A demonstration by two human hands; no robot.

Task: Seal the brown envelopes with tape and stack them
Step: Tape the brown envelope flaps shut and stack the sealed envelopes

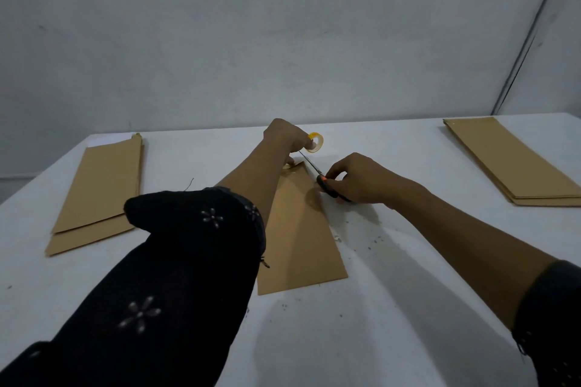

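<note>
I see the left hand [284,138] holding the tape roll [316,142] above the middle envelope's [298,229] far end; the right hand [361,179] grips orange-handled scissors [317,176], blades toward the tape; envelope stacks lie at left [97,192] and right [515,163] on the white table [377,324].

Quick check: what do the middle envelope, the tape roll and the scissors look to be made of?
Middle envelope: matte brown kraft paper, flat and creased. Tape roll: glossy, translucent yellowish film, probably clear plastic tape. Scissors: thin dark blades, likely metal; handles dark with orange, probably plastic.
</note>
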